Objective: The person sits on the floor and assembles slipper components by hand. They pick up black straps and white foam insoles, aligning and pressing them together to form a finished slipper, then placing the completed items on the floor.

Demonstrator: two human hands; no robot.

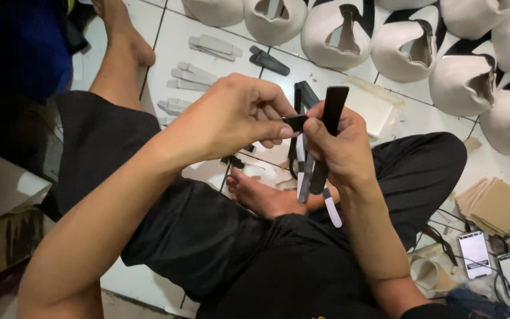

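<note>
the right hand (334,147) grips a bundle of black strips (309,159), several, not countable, above the lap. the left hand (231,115) pinches one strip end (295,122) just beside it. seven pale shoe uppers (405,50) lie on the floor.

floor workshop (rows of shoe uppers (405,50))

A single head-worn view looks steeply down and forward, close over the hands (302,127) and crossed legs (219,236). The tiled floor (178,41) runs toward the top edge, where pale shells (337,29) line up.
</note>
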